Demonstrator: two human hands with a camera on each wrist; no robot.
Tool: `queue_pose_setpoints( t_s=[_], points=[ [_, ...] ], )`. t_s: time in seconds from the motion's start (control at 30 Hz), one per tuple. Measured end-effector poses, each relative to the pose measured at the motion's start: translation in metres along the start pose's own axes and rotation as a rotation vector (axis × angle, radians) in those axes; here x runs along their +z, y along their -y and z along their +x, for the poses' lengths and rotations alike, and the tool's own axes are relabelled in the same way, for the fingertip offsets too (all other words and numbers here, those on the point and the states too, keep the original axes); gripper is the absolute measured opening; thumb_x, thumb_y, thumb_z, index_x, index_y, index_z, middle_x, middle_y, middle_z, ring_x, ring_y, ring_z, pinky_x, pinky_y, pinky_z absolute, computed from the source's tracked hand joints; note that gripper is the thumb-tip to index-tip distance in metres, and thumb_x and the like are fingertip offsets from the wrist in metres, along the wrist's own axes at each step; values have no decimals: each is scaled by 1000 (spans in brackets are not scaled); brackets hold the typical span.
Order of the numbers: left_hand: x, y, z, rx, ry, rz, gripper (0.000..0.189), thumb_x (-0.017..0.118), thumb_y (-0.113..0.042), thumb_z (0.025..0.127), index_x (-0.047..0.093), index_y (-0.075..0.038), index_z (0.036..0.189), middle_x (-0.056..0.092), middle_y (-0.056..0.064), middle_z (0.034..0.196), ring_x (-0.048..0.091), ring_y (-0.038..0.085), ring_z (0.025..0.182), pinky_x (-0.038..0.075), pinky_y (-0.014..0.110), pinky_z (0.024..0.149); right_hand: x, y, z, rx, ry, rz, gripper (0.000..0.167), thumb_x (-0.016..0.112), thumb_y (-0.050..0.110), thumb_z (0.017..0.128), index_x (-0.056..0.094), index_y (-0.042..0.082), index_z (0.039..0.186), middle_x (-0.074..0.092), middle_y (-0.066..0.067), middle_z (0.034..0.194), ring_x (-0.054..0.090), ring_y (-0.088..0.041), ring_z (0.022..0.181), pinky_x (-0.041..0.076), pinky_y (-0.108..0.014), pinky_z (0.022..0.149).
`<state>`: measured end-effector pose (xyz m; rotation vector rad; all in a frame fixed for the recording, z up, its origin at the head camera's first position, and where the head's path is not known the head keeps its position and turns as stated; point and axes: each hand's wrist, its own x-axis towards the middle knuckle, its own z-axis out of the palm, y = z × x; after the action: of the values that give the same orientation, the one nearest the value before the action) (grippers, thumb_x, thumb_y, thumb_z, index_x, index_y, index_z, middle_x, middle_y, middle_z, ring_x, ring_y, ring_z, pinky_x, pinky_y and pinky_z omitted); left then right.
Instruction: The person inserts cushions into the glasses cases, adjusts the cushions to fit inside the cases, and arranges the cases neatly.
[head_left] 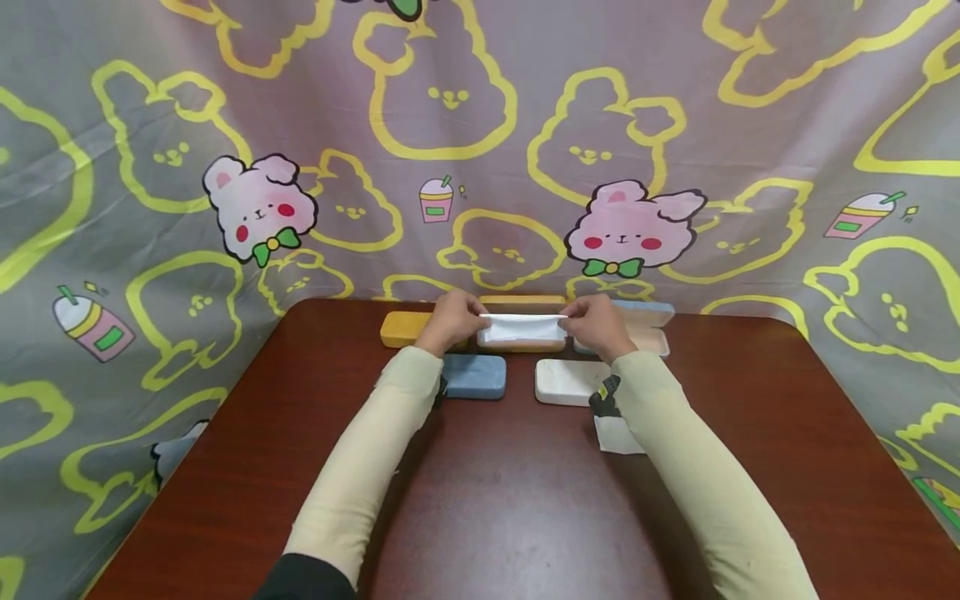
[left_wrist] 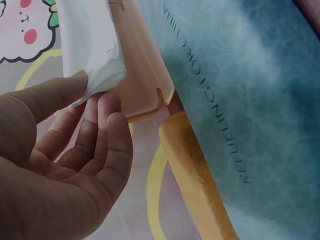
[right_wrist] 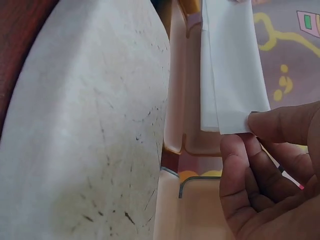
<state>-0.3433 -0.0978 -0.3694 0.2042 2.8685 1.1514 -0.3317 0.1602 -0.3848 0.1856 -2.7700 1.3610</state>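
A folded white sheet, thin like paper or tissue, is stretched between both hands. My left hand pinches its left end with the thumb on one face and fingertips behind, as the left wrist view shows. At the other end, my right hand pinches a lower corner between thumb and fingers. Directly behind and below the sheet lies an open orange case, shaped like a glasses case, with a peach lining. In the right wrist view the folded layers hang in front of that lining.
A closed orange case lies at left, and an open light-blue case at right. Nearer stand a closed blue case and a speckled white case. Under the right forearm lies a white piece. A patterned curtain hangs behind the table.
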Motion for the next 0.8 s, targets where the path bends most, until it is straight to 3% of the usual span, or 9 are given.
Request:
queue_pose_setpoints(
  t_s=[0.37, 0.57, 0.8],
  points=[
    [8, 6, 12, -13, -7, 41, 12, 79, -16, 89, 79, -4, 90, 71, 9, 94, 61, 26, 88, 52, 38, 77, 10, -7, 12, 65, 7, -30, 9, 70, 8, 91, 72, -1, 92, 68, -10, 80, 59, -18, 65, 48, -30, 56],
    [11, 8, 17, -13, -7, 84, 10, 80, -15, 87, 79, -5, 88, 72, 8, 93, 61, 26, 92, 52, 38, 81, 13, -8, 15, 85, 16, -65, 8, 70, 7, 91, 73, -1, 93, 68, -12, 88, 59, -24, 78, 49, -34, 65],
    [14, 10, 20, -38, 37, 153, 10, 79, -16, 89, 80, -7, 84, 72, 5, 80, 62, 25, 81, 52, 35, 74, 19, -9, 19, 77, 27, -137, 7, 70, 5, 91, 74, -2, 92, 69, -14, 93, 60, -28, 86, 51, -42, 74]
  ],
)
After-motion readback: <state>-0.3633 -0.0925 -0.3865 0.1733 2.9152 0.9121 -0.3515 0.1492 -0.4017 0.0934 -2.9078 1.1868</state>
